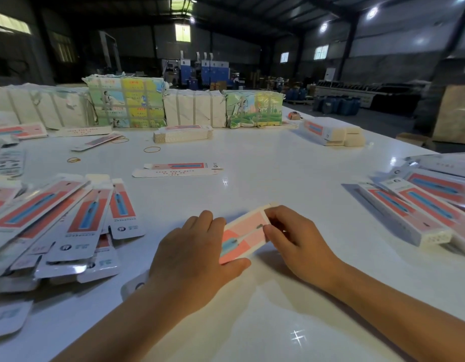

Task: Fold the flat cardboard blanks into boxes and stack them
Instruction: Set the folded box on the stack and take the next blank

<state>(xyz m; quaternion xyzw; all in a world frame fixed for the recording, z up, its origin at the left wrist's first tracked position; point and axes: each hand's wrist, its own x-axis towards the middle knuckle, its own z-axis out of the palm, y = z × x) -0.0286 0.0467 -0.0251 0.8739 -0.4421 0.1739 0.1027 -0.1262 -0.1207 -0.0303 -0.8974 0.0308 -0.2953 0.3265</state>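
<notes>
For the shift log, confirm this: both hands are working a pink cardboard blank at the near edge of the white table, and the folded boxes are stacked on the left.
One detail is wrong. The head view shows the folded white-and-pink boxes on the right; loose flat blanks lie on the left. Both hands, left hand and right hand, do hold the pink cardboard blank on the white table.

Both forearms are bare, with no sleeve, glove, watch or ring on them. The left hand (189, 259) and right hand (299, 244) show short fingernails. Nothing else of the person is visible.
</notes>
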